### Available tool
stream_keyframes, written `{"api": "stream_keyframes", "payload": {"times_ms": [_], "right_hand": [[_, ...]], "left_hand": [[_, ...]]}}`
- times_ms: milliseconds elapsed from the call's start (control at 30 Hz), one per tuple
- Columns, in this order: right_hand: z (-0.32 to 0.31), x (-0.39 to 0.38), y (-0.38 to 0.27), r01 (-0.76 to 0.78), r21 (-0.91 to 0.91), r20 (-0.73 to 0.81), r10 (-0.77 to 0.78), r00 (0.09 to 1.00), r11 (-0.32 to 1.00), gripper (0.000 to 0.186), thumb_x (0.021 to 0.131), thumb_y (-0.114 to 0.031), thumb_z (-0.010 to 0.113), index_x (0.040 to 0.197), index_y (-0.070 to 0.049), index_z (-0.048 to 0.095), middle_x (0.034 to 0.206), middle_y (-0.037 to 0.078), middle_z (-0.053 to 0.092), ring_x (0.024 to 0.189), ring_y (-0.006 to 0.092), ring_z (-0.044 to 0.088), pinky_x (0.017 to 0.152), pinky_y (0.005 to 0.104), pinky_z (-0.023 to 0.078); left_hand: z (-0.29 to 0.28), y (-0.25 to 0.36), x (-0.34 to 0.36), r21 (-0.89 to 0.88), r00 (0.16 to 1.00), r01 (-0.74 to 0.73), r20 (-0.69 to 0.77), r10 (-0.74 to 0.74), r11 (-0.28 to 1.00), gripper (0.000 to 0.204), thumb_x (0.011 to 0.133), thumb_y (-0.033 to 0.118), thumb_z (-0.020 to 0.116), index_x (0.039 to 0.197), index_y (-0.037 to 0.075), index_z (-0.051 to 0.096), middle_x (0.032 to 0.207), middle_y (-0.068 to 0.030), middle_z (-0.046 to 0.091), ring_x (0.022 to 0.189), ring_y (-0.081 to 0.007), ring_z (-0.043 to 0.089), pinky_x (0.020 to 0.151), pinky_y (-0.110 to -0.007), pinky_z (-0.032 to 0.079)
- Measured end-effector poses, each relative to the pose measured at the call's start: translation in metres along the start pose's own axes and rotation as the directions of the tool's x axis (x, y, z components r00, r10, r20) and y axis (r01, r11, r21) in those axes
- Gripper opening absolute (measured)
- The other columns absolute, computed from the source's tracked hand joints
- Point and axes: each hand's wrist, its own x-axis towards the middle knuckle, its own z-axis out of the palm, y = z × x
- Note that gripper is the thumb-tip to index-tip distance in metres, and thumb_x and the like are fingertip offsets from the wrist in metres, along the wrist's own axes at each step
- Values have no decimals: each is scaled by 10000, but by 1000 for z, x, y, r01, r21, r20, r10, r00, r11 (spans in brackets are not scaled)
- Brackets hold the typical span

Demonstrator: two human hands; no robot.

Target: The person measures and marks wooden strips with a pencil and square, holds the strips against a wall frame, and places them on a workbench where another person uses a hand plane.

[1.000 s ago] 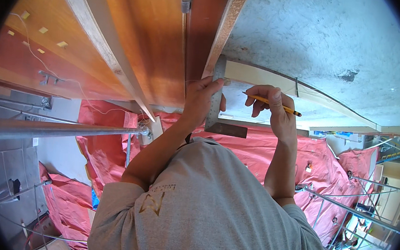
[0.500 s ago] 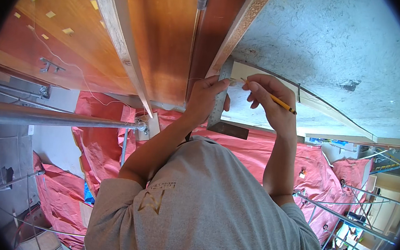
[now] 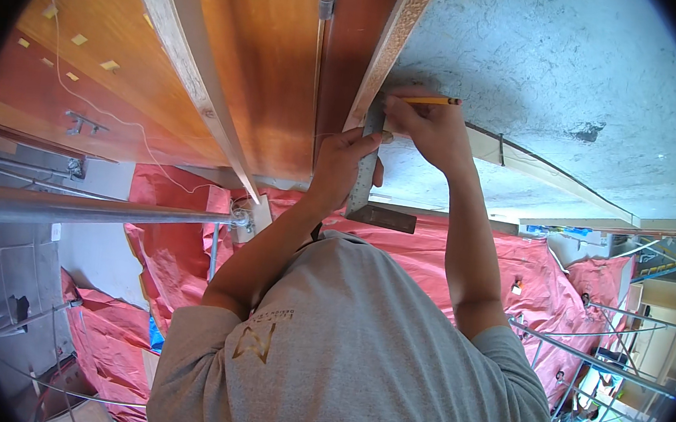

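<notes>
My left hand is closed around the metal blade of a try square, thumb on its face. The square's darker stock hangs at its lower end, and its upper end lies near the end of a wooden strip. A yellow pencil is gripped in my right hand, its eraser end pointing right. The pencil's tip is hidden by my fingers, close to the top of the blade. Behind my right hand runs a pale board with a dark edge.
A second wooden strip crosses an orange-brown wood panel at left. Farther right is a mottled blue-grey surface. A metal pole juts in from the left. Pink sheeting covers the floor, with scaffold tubes at right.
My right hand has moved up and left to the top of the square's blade, and the pencil has swung to nearly level. My left hand still grips the square. The view has shifted slightly.
</notes>
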Motion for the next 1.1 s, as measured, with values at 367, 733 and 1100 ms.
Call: {"api": "stream_keyframes", "payload": {"times_ms": [367, 733, 1100], "right_hand": [[6, 15, -18, -24, -237, 70, 42, 997, 971, 325, 982, -266, 674, 1081, 30, 762, 741, 213, 722, 702, 326, 748, 659, 400, 561], [7, 17, -19, 61, -300, 73, -41, 997, 952, 286, 980, -240, 674, 1015, 27, 770, 766, 228, 717, 721, 377, 736, 673, 426, 563], [9, 2, -31, 7, -334, 94, 26, 995, 943, 307, 971, -241, 662, 909, 46, 751, 737, 214, 719, 697, 331, 752, 639, 408, 561]], "left_hand": [[-1, 0, -1, -41, 1000, -1, 21, 2, 999, 302, 1067, 271, 626, 1149, -5, 718, 644, -87, 656, 497, -146, 595, 495, -296, 450], [0, -1, -1, -39, 1000, 2, 12, -1, 999, 317, 1074, 266, 602, 1127, -13, 743, 618, -110, 652, 495, -144, 587, 492, -311, 425], [1, 3, -2, -22, 1000, -11, 4, 11, 1000, 319, 1076, 258, 596, 1136, -10, 757, 619, -108, 655, 496, -146, 594, 487, -303, 422]]}}
